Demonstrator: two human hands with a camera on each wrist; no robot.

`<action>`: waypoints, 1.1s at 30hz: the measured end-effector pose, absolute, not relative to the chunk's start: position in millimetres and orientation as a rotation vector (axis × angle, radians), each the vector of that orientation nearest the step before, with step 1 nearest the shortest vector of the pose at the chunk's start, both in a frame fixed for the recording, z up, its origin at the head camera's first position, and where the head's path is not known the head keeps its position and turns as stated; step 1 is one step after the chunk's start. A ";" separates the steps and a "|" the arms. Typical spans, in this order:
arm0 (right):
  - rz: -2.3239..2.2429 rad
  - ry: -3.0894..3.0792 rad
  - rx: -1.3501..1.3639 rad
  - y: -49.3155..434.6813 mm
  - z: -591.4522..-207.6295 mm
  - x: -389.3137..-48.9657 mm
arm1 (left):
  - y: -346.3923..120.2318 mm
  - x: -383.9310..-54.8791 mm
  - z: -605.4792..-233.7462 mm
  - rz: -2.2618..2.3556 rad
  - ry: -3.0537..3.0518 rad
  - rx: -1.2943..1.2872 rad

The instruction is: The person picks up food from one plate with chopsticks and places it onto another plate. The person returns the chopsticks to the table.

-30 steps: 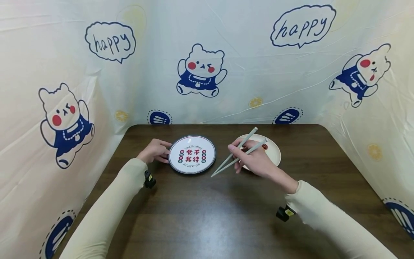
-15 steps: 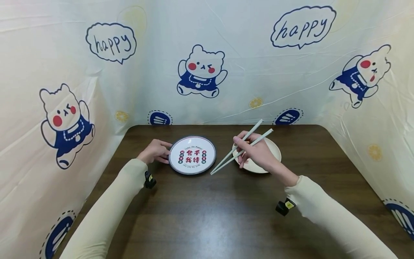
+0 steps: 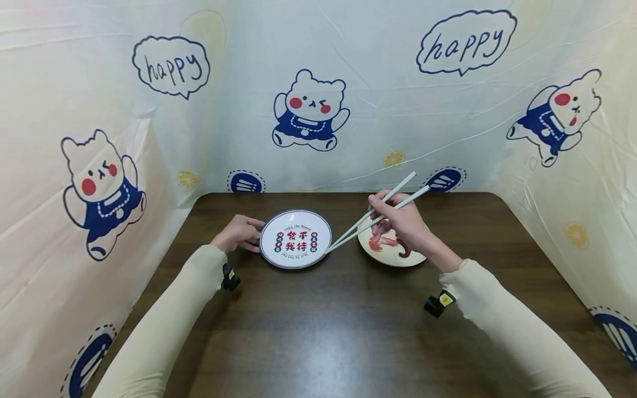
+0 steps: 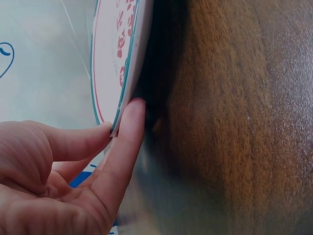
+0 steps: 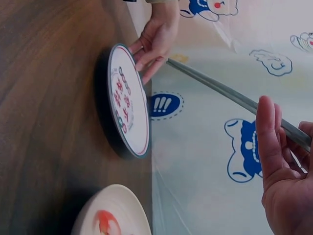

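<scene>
My left hand (image 3: 240, 232) pinches the left edge of a round white plate (image 3: 293, 219) with a dark rim and red printed characters. In the left wrist view, the thumb (image 4: 83, 142) lies at the rim and a finger supports it from below. My right hand (image 3: 404, 222) holds a pair of pale green chopsticks (image 3: 355, 228). Their tips come together by that plate's right rim in the head view, with nothing visible between them. Under the right hand sits a cream plate (image 3: 390, 260), partly covered, bearing a shrimp (image 3: 375, 244) and a dark red curled tentacle (image 3: 405, 249).
Both plates are near the back of a dark brown wooden table (image 3: 298, 331). A pale cloth (image 3: 209, 127) printed with cartoon bears surrounds the back and sides. A small black device (image 3: 438, 304) is strapped at the right wrist.
The right hand and chopsticks have risen and shifted back and right, uncovering the shrimp and tentacle. The chopstick tips now overlap the printed plate's rim. My left hand stays put.
</scene>
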State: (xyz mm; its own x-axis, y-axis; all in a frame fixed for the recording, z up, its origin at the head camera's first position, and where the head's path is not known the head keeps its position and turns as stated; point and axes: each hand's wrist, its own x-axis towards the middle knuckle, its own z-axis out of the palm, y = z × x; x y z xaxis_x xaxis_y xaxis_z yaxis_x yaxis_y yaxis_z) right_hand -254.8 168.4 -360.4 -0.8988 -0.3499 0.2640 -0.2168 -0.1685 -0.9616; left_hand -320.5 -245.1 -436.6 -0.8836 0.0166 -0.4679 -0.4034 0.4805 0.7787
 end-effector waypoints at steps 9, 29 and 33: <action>-2.312 1.814 -0.575 181.9 -358.7 -275.5 | -244.9 -321.4 -436.8 1.380 2.316 -0.322; -2.240 1.656 -0.655 213.1 -352.3 -302.9 | -243.4 -317.7 -432.9 1.382 2.312 -0.320; -2.267 1.632 -0.625 222.5 -354.8 -310.5 | -242.7 -316.6 -432.5 1.377 2.322 -0.314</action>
